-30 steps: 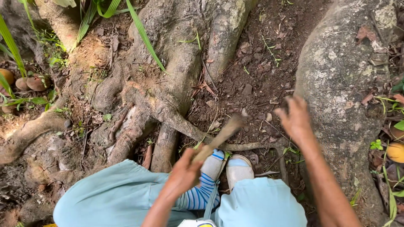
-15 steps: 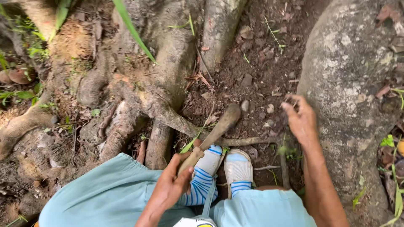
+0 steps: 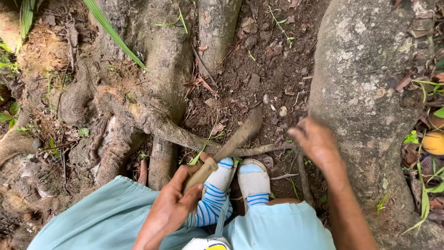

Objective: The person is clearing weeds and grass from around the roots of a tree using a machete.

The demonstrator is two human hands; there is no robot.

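My left hand [image 3: 172, 203] grips the wooden handle of a long blade [image 3: 238, 137], dirt-covered, which slants up and right over bare soil [image 3: 259, 69] between tree roots. My right hand [image 3: 315, 141] hovers with fingers loosely curled and blurred, holding nothing, beside the big grey root [image 3: 370, 92] on the right. Below the blade, my two feet in blue-and-white striped socks [image 3: 236, 183] stand on the ground, and my light blue trousers [image 3: 92, 222] fill the bottom of the view.
Thick tangled roots [image 3: 148, 115] spread at left and centre, with a thin root [image 3: 259, 149] crossing just ahead of my feet. Dry leaves and small stones litter the soil. Green grass blades [image 3: 113, 32] hang at upper left; a yellow fruit [image 3: 434, 142] lies at far right.
The view has shifted closer. My left hand has raised and swung the blade slightly, its tip now over the soil, and my right hand has drawn back toward me along the big root.
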